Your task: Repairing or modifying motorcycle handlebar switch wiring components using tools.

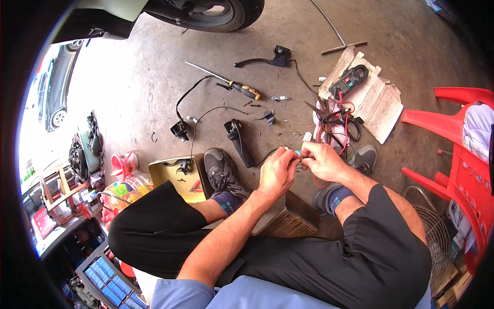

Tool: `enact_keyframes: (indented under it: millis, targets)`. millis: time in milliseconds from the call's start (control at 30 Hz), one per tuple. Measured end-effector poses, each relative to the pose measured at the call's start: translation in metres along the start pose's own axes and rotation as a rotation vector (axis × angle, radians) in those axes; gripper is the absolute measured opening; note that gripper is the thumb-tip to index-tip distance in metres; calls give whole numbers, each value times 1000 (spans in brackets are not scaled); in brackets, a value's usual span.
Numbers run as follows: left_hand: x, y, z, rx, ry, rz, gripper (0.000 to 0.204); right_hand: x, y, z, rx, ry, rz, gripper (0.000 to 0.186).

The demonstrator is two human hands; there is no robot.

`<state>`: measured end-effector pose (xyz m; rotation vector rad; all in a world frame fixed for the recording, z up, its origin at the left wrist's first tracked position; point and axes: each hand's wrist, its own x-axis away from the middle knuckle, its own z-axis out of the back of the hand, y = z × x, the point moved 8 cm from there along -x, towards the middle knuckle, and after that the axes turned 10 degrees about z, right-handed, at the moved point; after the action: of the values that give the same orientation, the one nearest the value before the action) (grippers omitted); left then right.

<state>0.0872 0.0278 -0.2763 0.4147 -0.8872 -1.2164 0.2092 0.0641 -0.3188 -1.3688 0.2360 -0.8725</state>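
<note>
In front of my knees, my left hand [280, 172] pinches the end of a black cable [263, 157]. That cable runs from a black handlebar grip with a switch housing [238, 141] on the floor. Close beside it, my right hand [323, 160] has its fingertips pressed together on something small, mostly hidden by the fingers. A bit of light blue and white [297, 152] shows between the two hands. Below the right hand hangs a thin red wire [322, 184]. Beyond it, scissors [320, 111] with dark blades lie among red and black test leads [343, 121].
A clamp meter [350, 79] rests on torn cardboard [378, 105]. Around lie a yellow-handled screwdriver [244, 90], a brake lever [278, 56], a switch unit [180, 130] and a parts tin [154, 177]. A red chair [471, 170] stands right; a motorcycle wheel [221, 15] is ahead.
</note>
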Motion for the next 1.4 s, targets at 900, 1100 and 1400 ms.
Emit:
enact_keyframes:
  millis: [900,1100,1400]
  targets:
    - [-7,-64,56,262,430,246,14,-1,-12,3,-66,-13,-11,8]
    - [-28,-155,91,225,571,526,42,-1,-7,-1,-97,-14,-22,7]
    - [-60,-136,79,-286,514,683,87,-1,-7,-1,-108,-7,-2,8]
